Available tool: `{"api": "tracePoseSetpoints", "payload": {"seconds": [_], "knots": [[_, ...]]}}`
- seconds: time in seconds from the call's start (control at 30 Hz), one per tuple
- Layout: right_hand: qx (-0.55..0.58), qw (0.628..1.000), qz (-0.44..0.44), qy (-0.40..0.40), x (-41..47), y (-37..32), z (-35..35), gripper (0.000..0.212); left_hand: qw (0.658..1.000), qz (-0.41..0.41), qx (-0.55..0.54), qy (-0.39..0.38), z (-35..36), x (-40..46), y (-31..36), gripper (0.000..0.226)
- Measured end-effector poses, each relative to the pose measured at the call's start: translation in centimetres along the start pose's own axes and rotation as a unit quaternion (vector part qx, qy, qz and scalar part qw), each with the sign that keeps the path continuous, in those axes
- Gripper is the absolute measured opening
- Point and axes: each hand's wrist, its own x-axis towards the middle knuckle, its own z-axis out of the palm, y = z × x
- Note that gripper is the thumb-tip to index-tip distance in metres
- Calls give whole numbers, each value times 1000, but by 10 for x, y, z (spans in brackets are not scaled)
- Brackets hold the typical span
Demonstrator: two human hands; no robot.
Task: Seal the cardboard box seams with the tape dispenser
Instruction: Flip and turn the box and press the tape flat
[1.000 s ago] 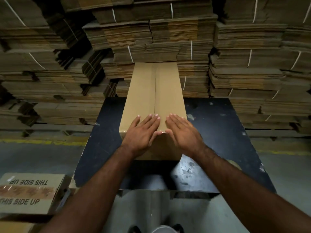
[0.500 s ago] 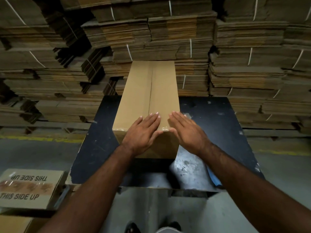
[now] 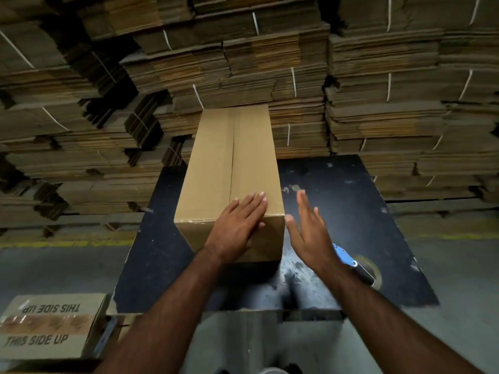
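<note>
Tall cardboard box (image 3: pixel 229 168) sits lengthwise on left-centre of the dark counter (image 3: pixel 351 201), blocking reach across it. Right of the box the counter is open, up to the tape dispenser (image 3: pixel 356 263) lying near the front right. Narrow bare strip left of the box. Behind the box, flattened carton stacks (image 3: pixel 297 76) wall off the back.
</note>
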Motion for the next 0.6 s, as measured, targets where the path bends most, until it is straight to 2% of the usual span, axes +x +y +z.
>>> {"api": "tracePoseSetpoints", "payload": {"seconds": [0.07, 0.17, 0.23, 0.43, 0.5, 0.53, 0.6], "knots": [[104, 991, 73, 33, -8, -17, -4, 66, 999, 29, -26, 25, 3, 6, 9, 55], [189, 974, 119, 25, -21, -42, 4, 61, 997, 17, -66, 32, 9, 7, 13, 77], [220, 963, 157, 3, -22, -53, 15, 60, 997, 11, -73, 32, 11, 8, 12, 87], [304, 904, 296, -44, 11, -42, 26, 63, 997, 15, -76, 14, 16, 12, 9, 91], [294, 900, 310, -85, 14, -34, 23, 75, 996, 10, -93, 11, 15, 10, 9, 85], [298, 899, 308, -93, 14, -31, 20, 88, 994, 7, -106, 12, 13, 11, 10, 81], [319, 894, 310, -54, 10, -25, 17, 111, 991, 0, -133, 13, 9, 13, 11, 75]]}}
